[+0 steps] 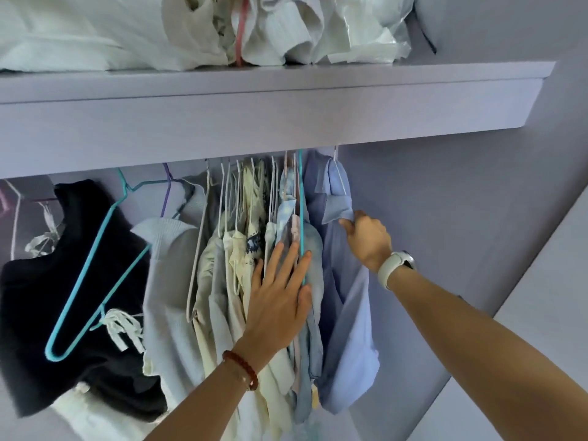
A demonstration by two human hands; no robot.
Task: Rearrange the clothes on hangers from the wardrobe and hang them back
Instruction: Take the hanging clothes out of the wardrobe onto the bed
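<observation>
most clothes hang bunched on the rail under the shelf [286, 90]; left hand [280, 297], fingers spread flat, presses the pale garments [229, 281] aside while right hand [369, 240] pinches the blue shirt [343, 313] collar (still hung), so rearranging looks barely begun

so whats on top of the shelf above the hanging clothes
On the shelf: piled white fabric, a pink hanger among it, and crinkled white plastic. Anything behind the pile is hidden.

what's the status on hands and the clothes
Left hand flat, open against packed hanging clothes. Right hand pinching blue shirt collar at row's end. Nothing blocking.
</observation>
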